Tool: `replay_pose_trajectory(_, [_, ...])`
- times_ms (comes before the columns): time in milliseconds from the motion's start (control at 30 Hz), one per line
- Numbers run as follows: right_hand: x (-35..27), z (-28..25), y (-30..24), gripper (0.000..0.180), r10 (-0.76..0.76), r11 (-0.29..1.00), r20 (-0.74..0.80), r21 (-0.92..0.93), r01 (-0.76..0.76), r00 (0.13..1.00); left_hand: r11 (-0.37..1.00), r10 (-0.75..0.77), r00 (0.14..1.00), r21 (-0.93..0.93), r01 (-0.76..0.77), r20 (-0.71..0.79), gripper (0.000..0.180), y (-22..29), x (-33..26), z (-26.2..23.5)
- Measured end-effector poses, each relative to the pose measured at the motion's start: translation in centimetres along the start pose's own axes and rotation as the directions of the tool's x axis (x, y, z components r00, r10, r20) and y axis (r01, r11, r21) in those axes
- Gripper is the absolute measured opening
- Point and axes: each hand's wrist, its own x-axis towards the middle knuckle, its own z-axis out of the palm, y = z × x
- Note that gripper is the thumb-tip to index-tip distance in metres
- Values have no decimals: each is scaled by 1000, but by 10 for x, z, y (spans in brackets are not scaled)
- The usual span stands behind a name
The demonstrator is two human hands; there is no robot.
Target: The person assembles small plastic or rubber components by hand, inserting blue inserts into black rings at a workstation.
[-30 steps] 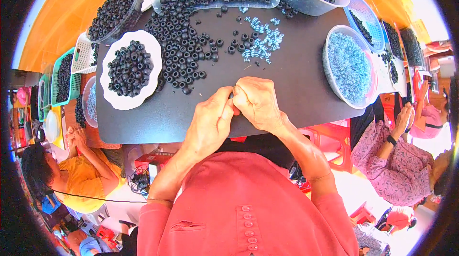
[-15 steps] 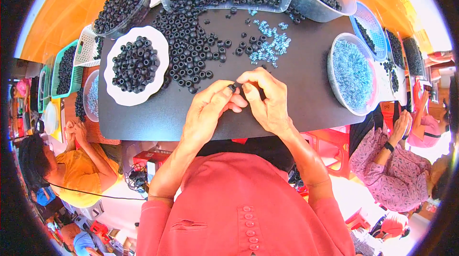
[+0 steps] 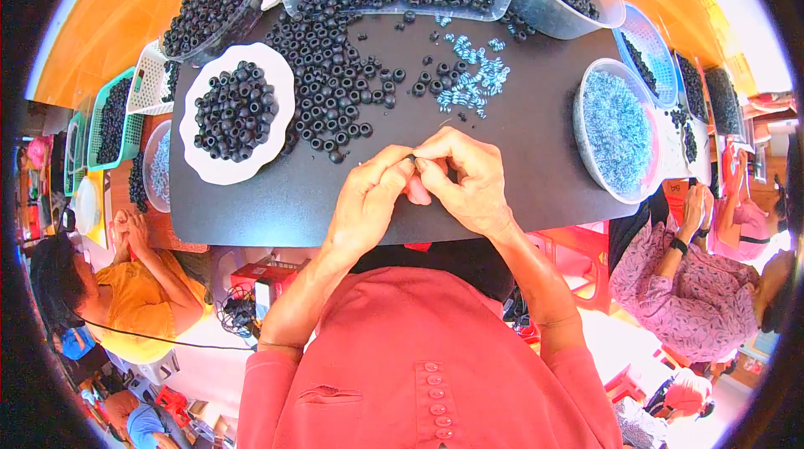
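Above the table's front edge, my left hand (image 3: 368, 195) is closed in a pinch on a small black ring-shaped part (image 3: 410, 158). My right hand (image 3: 469, 177) meets it there, thumb and forefinger pressed together against the same part. Whatever lies between the right fingertips is too small and hidden to make out. Just beyond my hands are loose black ring-shaped parts (image 3: 335, 101) and a little heap of shiny light-blue coiled pieces (image 3: 477, 80) that look like small springs. A white scalloped plate (image 3: 285, 85) of black parts stands to the left.
A clear bin (image 3: 395, 15) of black parts stands at the far edge of the dark table (image 3: 536, 172). A round tub (image 3: 579, 135) of light-blue pieces sits right, a tub (image 3: 188, 55) of black parts far left. One person (image 3: 142, 290) sits left, another (image 3: 695, 298) right.
My hands have come together, the right fingertips closing onto the black part held in the left, which is now mostly covered. The parts on the table lie as before.
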Motion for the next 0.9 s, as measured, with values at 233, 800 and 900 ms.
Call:
replay_pose_trajectory(233, [3, 5, -10, 8, -95, 994, -16, -59, 93, 995, 699, -80, 973, -683, 211, 218, 23, -25, 2, -3])
replay_pose_trajectory(800, [1, 2, 2, 18, 75, 997, 3, 0, -75, 997, 867, -56, 998, -493, 68, 39, 27, -13, 3, 1])
replay_pose_trajectory(900, [5, 3, -5, 21, 14, 999, -20, -31, -15, 1000, 832, -76, 997, -550, 70, 12, 27, -10, 2, 3])
